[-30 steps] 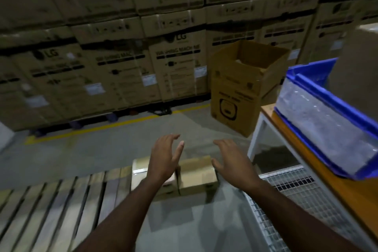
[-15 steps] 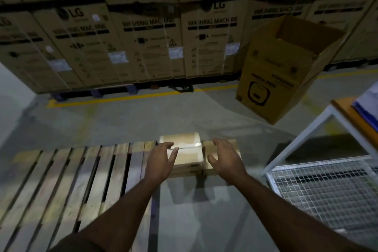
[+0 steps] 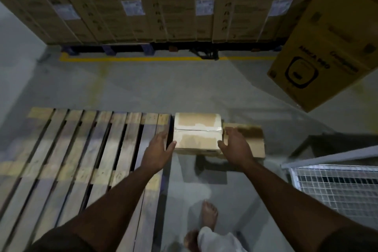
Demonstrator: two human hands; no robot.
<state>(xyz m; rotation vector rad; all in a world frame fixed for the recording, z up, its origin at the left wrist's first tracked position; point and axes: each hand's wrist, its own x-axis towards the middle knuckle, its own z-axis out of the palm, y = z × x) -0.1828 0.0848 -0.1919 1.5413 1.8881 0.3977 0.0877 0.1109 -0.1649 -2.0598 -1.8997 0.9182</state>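
A small taped cardboard box (image 3: 197,132) sits on the grey floor just right of a wooden pallet (image 3: 81,149). A second, browner small box (image 3: 252,139) lies against its right side. My left hand (image 3: 158,151) reaches the taped box's left side, fingers fairly straight, thumb tip touching its near left corner. My right hand (image 3: 235,147) comes in at the box's right side, fingers spread, partly covering the brown box. Neither hand grips anything.
A large open carton (image 3: 327,53) stands at the upper right. Stacked washing-machine cartons (image 3: 163,2) line the far wall behind a yellow floor line (image 3: 143,59). A white wire-mesh shelf (image 3: 337,186) is at the right. My bare feet (image 3: 208,217) show below.
The view has tilted down and closer. Both hands moved forward and apart, from hovering over the boxes to either side of the taped box.
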